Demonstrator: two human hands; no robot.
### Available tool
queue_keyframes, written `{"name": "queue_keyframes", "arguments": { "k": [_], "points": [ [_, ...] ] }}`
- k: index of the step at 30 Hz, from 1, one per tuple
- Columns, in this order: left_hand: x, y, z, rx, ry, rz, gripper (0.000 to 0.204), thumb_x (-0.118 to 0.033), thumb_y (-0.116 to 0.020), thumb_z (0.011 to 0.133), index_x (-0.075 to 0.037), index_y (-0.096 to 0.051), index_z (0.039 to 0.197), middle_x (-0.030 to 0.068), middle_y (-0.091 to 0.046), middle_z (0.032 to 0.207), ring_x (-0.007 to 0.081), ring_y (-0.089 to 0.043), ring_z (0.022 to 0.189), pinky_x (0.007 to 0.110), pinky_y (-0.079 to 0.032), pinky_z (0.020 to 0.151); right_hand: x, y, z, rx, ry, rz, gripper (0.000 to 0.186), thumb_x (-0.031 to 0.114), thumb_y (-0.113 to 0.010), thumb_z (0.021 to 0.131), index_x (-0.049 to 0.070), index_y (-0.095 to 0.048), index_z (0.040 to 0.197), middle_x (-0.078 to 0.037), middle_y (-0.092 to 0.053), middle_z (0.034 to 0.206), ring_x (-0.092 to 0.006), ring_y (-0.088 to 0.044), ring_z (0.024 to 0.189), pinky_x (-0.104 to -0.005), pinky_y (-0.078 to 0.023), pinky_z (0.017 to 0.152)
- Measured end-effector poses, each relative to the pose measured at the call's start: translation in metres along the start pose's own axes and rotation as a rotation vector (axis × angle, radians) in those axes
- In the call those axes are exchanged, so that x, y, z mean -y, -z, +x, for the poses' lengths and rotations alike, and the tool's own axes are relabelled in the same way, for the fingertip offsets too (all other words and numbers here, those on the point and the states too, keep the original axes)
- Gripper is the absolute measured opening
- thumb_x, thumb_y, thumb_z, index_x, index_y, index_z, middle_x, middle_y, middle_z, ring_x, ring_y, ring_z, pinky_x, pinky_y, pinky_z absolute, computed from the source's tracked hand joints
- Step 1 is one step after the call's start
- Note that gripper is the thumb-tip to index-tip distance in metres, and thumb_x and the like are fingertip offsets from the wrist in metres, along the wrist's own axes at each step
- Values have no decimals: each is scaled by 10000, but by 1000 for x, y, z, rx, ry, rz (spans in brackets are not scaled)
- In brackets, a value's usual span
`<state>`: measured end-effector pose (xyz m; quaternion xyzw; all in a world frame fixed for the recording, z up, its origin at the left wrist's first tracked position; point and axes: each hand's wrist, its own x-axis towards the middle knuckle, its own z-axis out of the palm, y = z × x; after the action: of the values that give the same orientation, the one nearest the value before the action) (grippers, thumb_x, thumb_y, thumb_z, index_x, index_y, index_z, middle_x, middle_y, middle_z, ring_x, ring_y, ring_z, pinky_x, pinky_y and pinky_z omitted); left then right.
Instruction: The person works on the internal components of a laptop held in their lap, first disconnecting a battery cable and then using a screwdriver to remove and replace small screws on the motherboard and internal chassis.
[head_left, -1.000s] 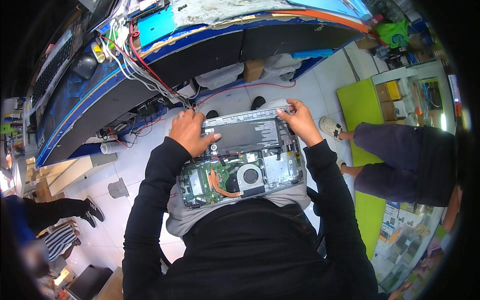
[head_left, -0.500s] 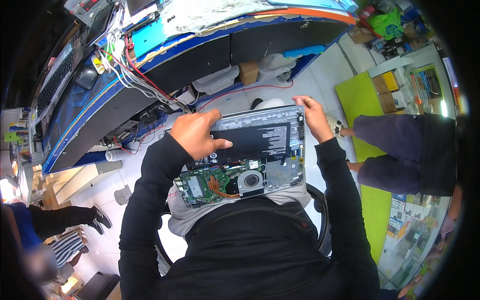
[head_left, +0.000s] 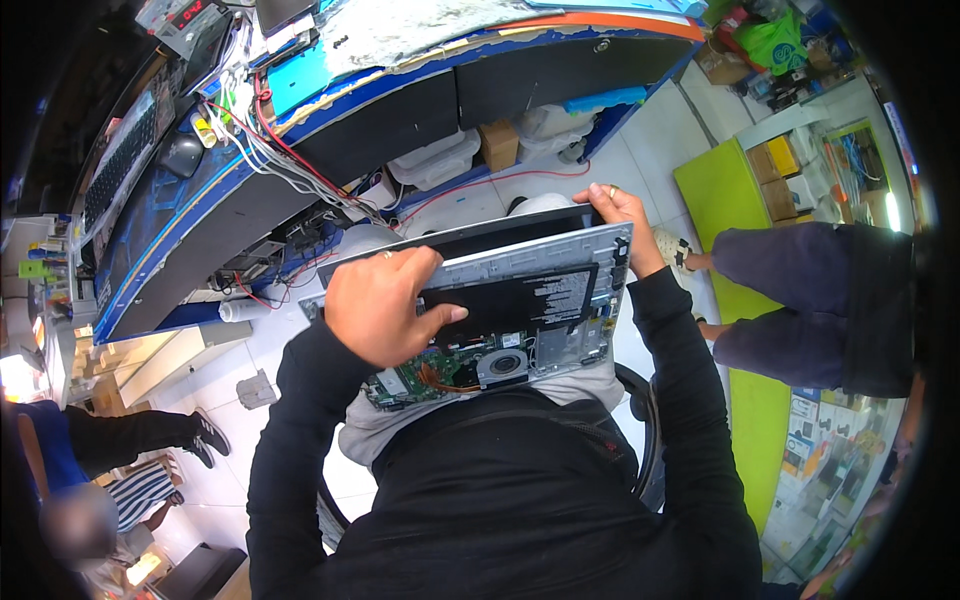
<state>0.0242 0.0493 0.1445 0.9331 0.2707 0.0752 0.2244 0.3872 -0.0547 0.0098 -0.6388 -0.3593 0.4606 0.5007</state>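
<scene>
An opened-up laptop point(head_left: 565, 350) rests on my lap, its bottom cover off and its insides facing up. Inside it a flat black battery point(head_left: 560, 297) lies along the far side, and a round fan point(head_left: 503, 365) sits beside the green circuit board point(head_left: 462, 371) on the near side. My left hand point(head_left: 378, 308) grips the far-left edge, thumb over the battery and fingers curled over the rim. At the far-right corner, my right hand point(head_left: 622, 222) pinches the laptop's lid point(head_left: 490, 237). A dark gap separates lid from tilted base.
Beyond my knees stands a blue-edged workbench point(head_left: 400, 115) with bundled cables point(head_left: 290, 165) hanging down and plastic bins point(head_left: 437, 160) beneath. A person in dark shorts point(head_left: 780, 300) is on a green bench point(head_left: 755, 440) at right. Another person's legs point(head_left: 140, 440) show at left.
The base has tilted, its far edge rising toward me, and a gap to the lid has come into view. My right hand has shifted slightly with the lid corner.
</scene>
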Motion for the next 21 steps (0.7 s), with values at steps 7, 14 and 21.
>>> {"name": "queue_keyframes", "arguments": {
  "k": [7,14,21],
  "points": [
    [-68,11,-56,-175,-208,209,283,-236,-872,789,-104,-669,936,33,-511,716,213,-564,612,354,-421,559,-41,-4,14,-184,54,-589,402,356,-669,1084,-23,-756,981,-174,-765,849,-300,-733,827,-403,-549,799],
    [-98,10,-121,-179,-418,460,155,-246,-658,869,-146,-633,984,-11,-607,796,113,-567,665,259,-439,678,-40,-19,8,-301,68,-791,240,255,-738,1010,16,-756,1007,-179,-742,945,-376,-712,932,-468,-543,846],
    [-90,-11,-128,-321,-457,507,190,-299,-670,843,-170,-620,972,-13,-594,747,93,-578,582,247,-407,566,13,26,-96,270,342,-861,348,-110,-569,813,48,-733,1076,-146,-677,1077,-400,-637,1063,-471,-520,946]
  ]
}}
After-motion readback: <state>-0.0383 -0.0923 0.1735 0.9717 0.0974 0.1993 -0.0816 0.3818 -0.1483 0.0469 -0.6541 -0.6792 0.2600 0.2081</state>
